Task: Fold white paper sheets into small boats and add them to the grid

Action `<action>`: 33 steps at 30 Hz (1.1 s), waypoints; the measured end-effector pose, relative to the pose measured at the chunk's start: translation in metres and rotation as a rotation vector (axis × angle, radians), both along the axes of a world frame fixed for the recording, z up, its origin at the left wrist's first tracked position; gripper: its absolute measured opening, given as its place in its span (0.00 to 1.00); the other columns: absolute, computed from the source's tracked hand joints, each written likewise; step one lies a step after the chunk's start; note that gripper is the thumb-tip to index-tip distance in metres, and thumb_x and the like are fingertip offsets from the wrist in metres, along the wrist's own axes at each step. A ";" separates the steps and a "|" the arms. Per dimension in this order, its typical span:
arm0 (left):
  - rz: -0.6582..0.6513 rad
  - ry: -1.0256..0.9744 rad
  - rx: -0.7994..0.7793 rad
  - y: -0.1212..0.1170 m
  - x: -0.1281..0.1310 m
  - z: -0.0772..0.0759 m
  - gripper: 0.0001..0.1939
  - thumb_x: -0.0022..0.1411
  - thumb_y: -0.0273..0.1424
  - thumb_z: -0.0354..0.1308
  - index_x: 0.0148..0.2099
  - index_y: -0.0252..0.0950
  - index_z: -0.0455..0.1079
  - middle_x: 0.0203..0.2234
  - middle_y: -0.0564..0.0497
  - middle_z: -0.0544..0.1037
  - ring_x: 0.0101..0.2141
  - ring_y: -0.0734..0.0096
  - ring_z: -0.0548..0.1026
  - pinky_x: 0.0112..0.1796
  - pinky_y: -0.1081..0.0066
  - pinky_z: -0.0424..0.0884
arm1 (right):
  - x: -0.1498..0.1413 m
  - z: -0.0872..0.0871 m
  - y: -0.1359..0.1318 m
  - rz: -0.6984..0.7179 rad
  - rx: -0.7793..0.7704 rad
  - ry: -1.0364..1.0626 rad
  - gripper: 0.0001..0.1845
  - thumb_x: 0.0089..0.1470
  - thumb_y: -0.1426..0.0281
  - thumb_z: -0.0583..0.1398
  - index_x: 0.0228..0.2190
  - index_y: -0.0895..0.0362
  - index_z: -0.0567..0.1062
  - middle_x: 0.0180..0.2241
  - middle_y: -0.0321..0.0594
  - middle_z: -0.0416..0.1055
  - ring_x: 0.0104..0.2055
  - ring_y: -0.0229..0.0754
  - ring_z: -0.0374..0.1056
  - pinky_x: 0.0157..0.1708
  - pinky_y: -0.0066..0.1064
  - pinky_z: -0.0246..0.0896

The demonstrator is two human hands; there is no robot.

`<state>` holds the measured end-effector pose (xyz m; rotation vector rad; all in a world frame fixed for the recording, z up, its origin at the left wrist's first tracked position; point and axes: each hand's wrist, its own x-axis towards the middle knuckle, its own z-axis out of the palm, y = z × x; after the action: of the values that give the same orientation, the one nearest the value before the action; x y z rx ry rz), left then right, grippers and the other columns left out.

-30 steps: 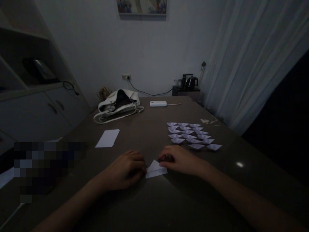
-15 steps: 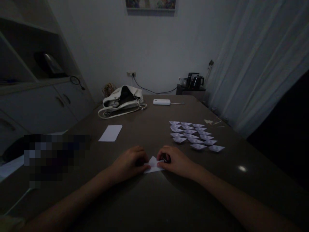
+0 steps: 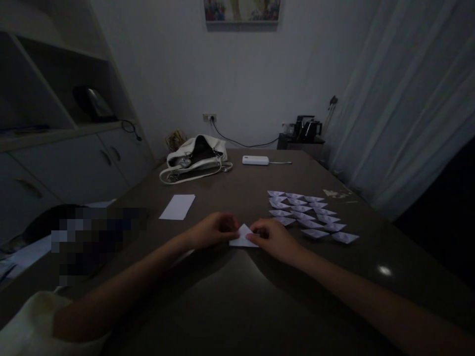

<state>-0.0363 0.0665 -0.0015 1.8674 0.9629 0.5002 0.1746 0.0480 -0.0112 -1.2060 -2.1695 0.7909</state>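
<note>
Between my two hands is a small piece of folded white paper (image 3: 243, 238), triangular with a point at the top and a straight lower edge. My left hand (image 3: 215, 230) pinches its left side between thumb and fingers. On the right side, my right hand (image 3: 272, 238) grips the paper, its thumb lying on the front face. Just beyond my right hand, several folded paper boats (image 3: 302, 216) stand in rows on the dark table. A stack of white paper sheets (image 3: 177, 207) lies past my left hand.
A white handbag (image 3: 196, 157) sits at the far left of the brown table (image 3: 237, 185). Near the far edge lies a white power bank (image 3: 255, 160) with a short cable. Paper scraps (image 3: 337, 193) lie at the right. A blurred-out patch (image 3: 100, 242) covers things at the left.
Both hands and the folded paper have moved up, away from me. The paper's lower edge now looks level. The whole view has shifted slightly, and the left sleeve shows more.
</note>
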 end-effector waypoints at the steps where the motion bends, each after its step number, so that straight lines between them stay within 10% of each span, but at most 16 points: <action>1: 0.043 -0.033 0.020 -0.001 0.001 -0.002 0.11 0.57 0.32 0.60 0.41 0.32 0.66 0.29 0.51 0.76 0.30 0.71 0.73 0.32 0.71 0.67 | 0.000 -0.001 0.002 -0.012 0.025 0.014 0.04 0.52 0.73 0.61 0.28 0.61 0.76 0.24 0.35 0.69 0.25 0.34 0.62 0.26 0.25 0.52; 6: 0.109 0.076 0.331 -0.018 0.001 -0.010 0.08 0.61 0.33 0.56 0.37 0.33 0.71 0.28 0.50 0.75 0.31 0.70 0.72 0.32 0.72 0.66 | 0.008 -0.010 0.001 0.006 0.285 0.030 0.05 0.51 0.70 0.63 0.27 0.59 0.77 0.25 0.37 0.71 0.29 0.37 0.64 0.32 0.29 0.56; 12: -0.124 0.291 0.712 -0.032 0.000 -0.006 0.04 0.58 0.23 0.55 0.36 0.34 0.69 0.32 0.50 0.72 0.36 0.67 0.70 0.37 0.69 0.63 | 0.017 -0.012 -0.009 0.178 0.520 -0.173 0.07 0.56 0.72 0.59 0.28 0.58 0.77 0.30 0.40 0.73 0.34 0.40 0.64 0.35 0.31 0.56; 22: -0.187 0.298 0.663 -0.029 -0.003 -0.004 0.08 0.64 0.29 0.52 0.38 0.34 0.72 0.32 0.47 0.72 0.35 0.68 0.70 0.35 0.70 0.65 | 0.017 -0.011 -0.008 0.259 0.395 -0.200 0.09 0.58 0.68 0.59 0.33 0.57 0.79 0.31 0.40 0.74 0.36 0.40 0.65 0.36 0.30 0.57; 33: 0.020 0.225 0.371 -0.025 0.000 -0.009 0.07 0.63 0.31 0.54 0.38 0.33 0.72 0.29 0.50 0.76 0.30 0.70 0.72 0.31 0.73 0.64 | 0.011 -0.016 -0.005 0.020 0.173 -0.053 0.02 0.52 0.72 0.63 0.29 0.59 0.76 0.26 0.36 0.71 0.30 0.36 0.65 0.31 0.26 0.56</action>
<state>-0.0363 0.0413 -0.0105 2.2869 1.0937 0.5149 0.1859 0.0428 -0.0268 -1.1310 -2.2447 0.5719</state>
